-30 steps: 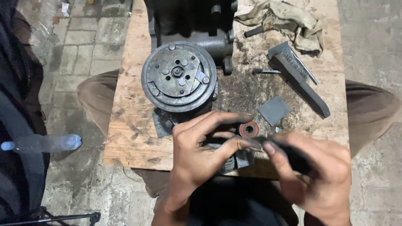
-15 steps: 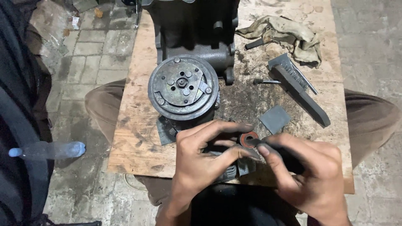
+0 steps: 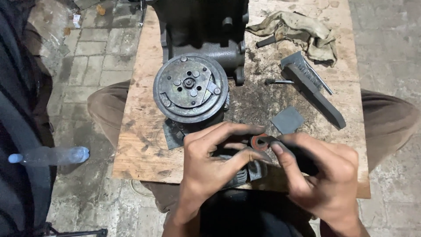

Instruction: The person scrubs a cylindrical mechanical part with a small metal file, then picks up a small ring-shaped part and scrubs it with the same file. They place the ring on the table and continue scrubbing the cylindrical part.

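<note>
1. a worn wooden surface lies across the person's knees, stained dark in the middle.
2. a compressor stands at its far side, its round pulley facing up, just beyond the hands.
3. a grey rag is bunched at the far right corner; a long metal bar lies slantwise below it, with a small bolt beside it.
4. a flat grey plate lies just beyond the right hand.
5. a plastic bottle lies on the paved floor to the left.
6. the left hand is curled, thumb and fingers pinched on a small reddish ring.
7. the right hand is closed round a dark tool, its thumb touching the ring.
8. the ring sits between both hands, above the near edge of the surface.
</note>
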